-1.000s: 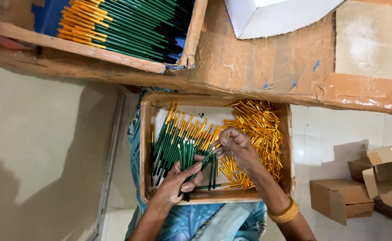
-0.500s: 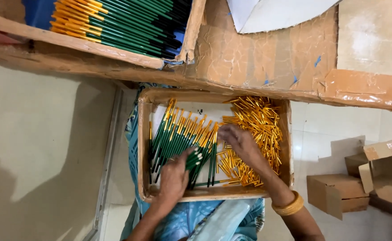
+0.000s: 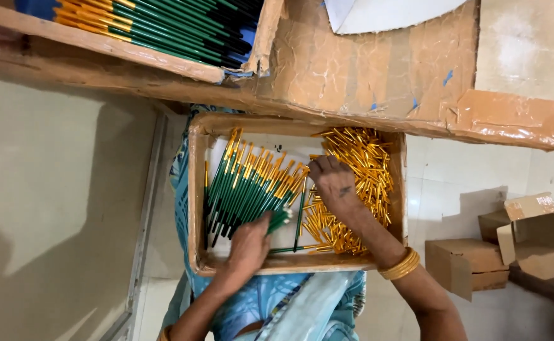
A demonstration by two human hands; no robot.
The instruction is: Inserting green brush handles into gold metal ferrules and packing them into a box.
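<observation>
A shallow cardboard tray (image 3: 195,208) lies on my lap. Its left half holds several green pen barrels with gold tips (image 3: 242,189); a heap of loose gold caps (image 3: 362,167) fills its right half. My left hand (image 3: 248,243) rests at the near end of the green pens, its fingers closed around a small bunch of them. My right hand (image 3: 333,183) lies palm down on the heap of gold caps, its fingers curled into them. What its fingers hold is hidden.
A larger cardboard box (image 3: 239,60) of assembled green and gold pens (image 3: 163,28) sits above at the top left on a worn cardboard sheet (image 3: 378,69). Small open cartons (image 3: 472,265) stand on the tiled floor at the right. A pale wall runs along the left.
My left hand has slid a little to the left along the pens, still gripping the bunch. My right hand has moved from the pens' gold ends onto the heap of caps.
</observation>
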